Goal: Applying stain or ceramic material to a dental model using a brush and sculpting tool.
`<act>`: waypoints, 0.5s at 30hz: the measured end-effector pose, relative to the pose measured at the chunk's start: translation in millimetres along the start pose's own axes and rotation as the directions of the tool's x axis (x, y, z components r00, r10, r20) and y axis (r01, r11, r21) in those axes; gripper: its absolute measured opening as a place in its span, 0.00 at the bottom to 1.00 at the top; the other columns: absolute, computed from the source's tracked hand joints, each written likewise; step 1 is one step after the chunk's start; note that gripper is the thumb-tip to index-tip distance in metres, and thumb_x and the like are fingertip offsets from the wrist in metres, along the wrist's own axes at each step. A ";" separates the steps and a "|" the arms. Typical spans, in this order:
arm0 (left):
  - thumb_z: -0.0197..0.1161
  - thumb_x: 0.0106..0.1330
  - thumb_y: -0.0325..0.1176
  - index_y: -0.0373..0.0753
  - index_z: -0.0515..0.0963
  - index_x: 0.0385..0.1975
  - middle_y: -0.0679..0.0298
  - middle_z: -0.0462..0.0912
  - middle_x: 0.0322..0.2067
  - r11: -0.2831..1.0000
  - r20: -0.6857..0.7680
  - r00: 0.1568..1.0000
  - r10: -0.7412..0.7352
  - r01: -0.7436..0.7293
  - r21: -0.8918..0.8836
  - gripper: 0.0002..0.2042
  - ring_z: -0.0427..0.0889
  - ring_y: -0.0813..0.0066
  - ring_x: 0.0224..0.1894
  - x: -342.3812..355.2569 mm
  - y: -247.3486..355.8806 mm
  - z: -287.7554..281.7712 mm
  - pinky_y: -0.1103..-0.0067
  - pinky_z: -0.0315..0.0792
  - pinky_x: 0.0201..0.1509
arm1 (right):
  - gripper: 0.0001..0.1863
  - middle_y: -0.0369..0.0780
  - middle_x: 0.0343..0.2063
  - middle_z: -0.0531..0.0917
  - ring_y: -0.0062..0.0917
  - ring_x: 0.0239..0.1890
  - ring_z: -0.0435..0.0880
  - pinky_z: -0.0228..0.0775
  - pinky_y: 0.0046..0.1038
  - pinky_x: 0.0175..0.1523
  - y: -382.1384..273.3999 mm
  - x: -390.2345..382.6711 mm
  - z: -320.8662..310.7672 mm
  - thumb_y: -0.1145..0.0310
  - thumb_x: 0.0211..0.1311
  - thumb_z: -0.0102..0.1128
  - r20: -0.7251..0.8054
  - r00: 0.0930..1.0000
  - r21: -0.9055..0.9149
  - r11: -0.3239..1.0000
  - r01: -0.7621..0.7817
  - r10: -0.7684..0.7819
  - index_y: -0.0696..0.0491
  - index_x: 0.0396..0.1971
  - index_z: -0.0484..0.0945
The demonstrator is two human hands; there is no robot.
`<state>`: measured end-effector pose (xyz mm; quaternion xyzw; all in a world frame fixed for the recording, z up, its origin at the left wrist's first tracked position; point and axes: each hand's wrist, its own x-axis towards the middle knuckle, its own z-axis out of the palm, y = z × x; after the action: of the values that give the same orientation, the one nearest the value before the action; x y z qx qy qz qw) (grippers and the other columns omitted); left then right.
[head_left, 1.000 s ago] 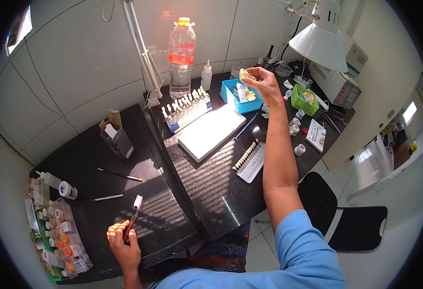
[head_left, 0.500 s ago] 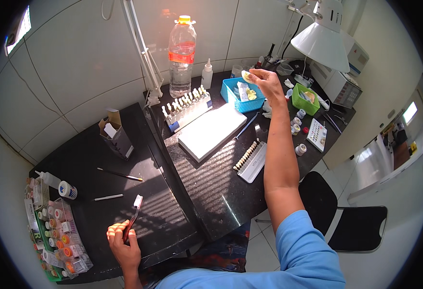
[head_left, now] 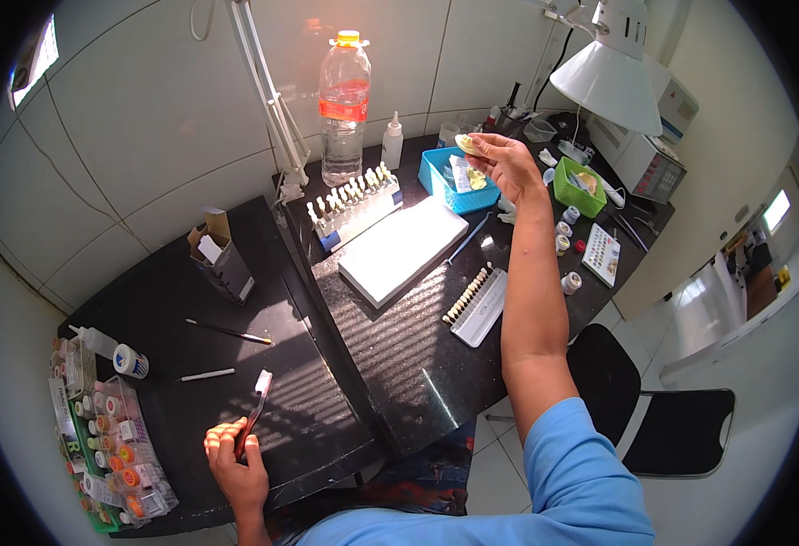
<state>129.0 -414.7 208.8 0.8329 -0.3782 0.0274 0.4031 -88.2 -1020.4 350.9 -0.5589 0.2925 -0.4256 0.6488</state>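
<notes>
My left hand [head_left: 235, 469] is closed around the dark handle of a toothbrush [head_left: 261, 389], its white bristle head pointing up and away over the black left worktop. My right hand [head_left: 508, 168] reaches far out, pinching a small pale yellow, rounded piece [head_left: 466, 144] between thumb and fingers. That piece is held above a blue basket [head_left: 436, 182], which contains a white packet [head_left: 458, 173] and more pale yellow bits [head_left: 478, 179]. A white rectangular block [head_left: 399, 255] lies in front of the basket. Under my right forearm is a tooth shade guide [head_left: 479, 314].
A rack of tooth-shaped tabs [head_left: 354, 209] stands before a large water bottle [head_left: 343, 118]. A green basket [head_left: 568, 196], small jars [head_left: 570, 282] and a white lamp [head_left: 604, 91] are at right. An open box [head_left: 224, 264], two slim tools and trays of bottles [head_left: 117, 446] occupy the left.
My right hand's fingers have shifted slightly, so more of the pale yellow piece shows. My left hand keeps the toothbrush in nearly the same place.
</notes>
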 end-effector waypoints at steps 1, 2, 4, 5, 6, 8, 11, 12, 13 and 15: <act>0.69 0.66 0.24 0.31 0.87 0.50 0.52 0.83 0.46 1.000 0.001 1.000 0.005 -0.005 -0.003 0.13 0.81 0.52 0.53 0.4 -0.3 0.5 0.60 0.72 0.64 | 0.14 0.48 0.50 0.92 0.31 0.48 0.94 0.91 0.29 0.57 1.7 0.9 -2.4 0.74 0.73 0.77 -0.001 1.000 0.000 1.000 0.001 -0.001 0.65 0.53 0.88; 0.69 0.66 0.24 0.31 0.87 0.50 0.52 0.83 0.46 1.000 0.001 1.000 0.005 -0.005 -0.002 0.13 0.81 0.52 0.53 0.5 -0.1 0.4 0.60 0.72 0.64 | 0.15 0.48 0.50 0.92 0.32 0.50 0.94 0.90 0.30 0.59 3.4 1.2 -2.6 0.75 0.72 0.77 0.023 1.000 0.000 1.000 0.017 -0.017 0.65 0.54 0.88; 0.69 0.66 0.24 0.31 0.87 0.50 0.52 0.84 0.46 1.000 0.003 1.000 -0.012 0.012 -0.001 0.13 0.81 0.52 0.53 1.2 0.8 0.8 0.60 0.72 0.64 | 0.15 0.48 0.50 0.91 0.32 0.52 0.93 0.90 0.30 0.62 5.6 2.4 -3.6 0.76 0.72 0.77 0.045 0.998 0.000 0.999 0.035 -0.035 0.66 0.54 0.88; 0.69 0.66 0.24 0.31 0.87 0.50 0.52 0.84 0.46 1.000 0.003 1.000 -0.012 0.012 0.000 0.13 0.81 0.52 0.53 1.2 0.8 0.8 0.60 0.72 0.64 | 0.16 0.48 0.50 0.91 0.32 0.52 0.93 0.89 0.30 0.62 6.6 2.4 -2.6 0.78 0.71 0.77 0.057 0.998 -0.008 0.999 0.039 -0.038 0.66 0.55 0.88; 0.69 0.66 0.24 0.31 0.87 0.50 0.52 0.84 0.46 1.000 0.003 1.000 -0.009 0.009 -0.003 0.13 0.81 0.52 0.53 1.4 0.7 0.8 0.60 0.73 0.64 | 0.17 0.48 0.50 0.91 0.33 0.52 0.93 0.89 0.30 0.63 6.8 2.5 -1.9 0.79 0.70 0.77 0.069 0.997 -0.016 0.999 0.043 -0.042 0.66 0.56 0.87; 0.69 0.66 0.23 0.31 0.87 0.50 0.52 0.84 0.46 1.000 0.001 1.000 -0.005 0.005 -0.005 0.14 0.81 0.52 0.53 1.8 0.7 0.6 0.60 0.73 0.64 | 0.18 0.49 0.51 0.91 0.33 0.52 0.93 0.89 0.30 0.63 5.8 2.3 -1.3 0.81 0.69 0.77 0.091 0.995 -0.019 0.999 0.047 -0.045 0.67 0.57 0.87; 0.69 0.66 0.23 0.31 0.87 0.50 0.52 0.84 0.46 1.000 -0.006 1.000 0.011 -0.011 0.007 0.14 0.81 0.52 0.53 0.7 -0.6 0.8 0.60 0.73 0.63 | 0.20 0.50 0.52 0.91 0.33 0.53 0.93 0.89 0.30 0.64 1.2 0.3 2.1 0.83 0.68 0.76 0.138 0.989 -0.035 0.998 0.060 -0.055 0.67 0.59 0.86; 0.69 0.66 0.23 0.31 0.86 0.50 0.52 0.85 0.46 1.000 -0.017 1.000 0.010 -0.010 -0.005 0.13 0.81 0.52 0.53 -0.6 -1.8 1.2 0.61 0.73 0.63 | 0.20 0.51 0.52 0.91 0.33 0.53 0.93 0.89 0.30 0.64 -1.2 -1.5 4.9 0.84 0.68 0.75 0.162 0.985 -0.047 0.996 0.069 -0.061 0.67 0.59 0.86; 0.68 0.66 0.23 0.31 0.86 0.50 0.52 0.85 0.47 1.000 -0.030 1.000 0.008 -0.008 -0.017 0.13 0.82 0.53 0.53 -2.4 -2.6 0.7 0.61 0.74 0.63 | 0.20 0.51 0.52 0.91 0.33 0.53 0.93 0.89 0.30 0.64 -3.4 -4.1 8.6 0.84 0.68 0.75 0.169 0.984 -0.046 0.996 0.073 -0.065 0.67 0.59 0.86; 0.68 0.67 0.23 0.31 0.86 0.49 0.52 0.86 0.47 0.999 -0.039 0.999 -0.029 0.028 -0.038 0.12 0.82 0.53 0.53 -3.9 2.1 -1.3 0.62 0.75 0.62 | 0.23 0.51 0.53 0.91 0.33 0.55 0.93 0.89 0.29 0.64 -8.1 -6.3 23.1 0.87 0.67 0.74 0.290 0.955 -0.022 0.997 0.074 -0.064 0.65 0.61 0.86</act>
<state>125.2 -412.2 209.6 0.8299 -0.3585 0.0312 0.4263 -73.2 -1004.0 362.9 -0.6354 0.1817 -0.3571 0.6601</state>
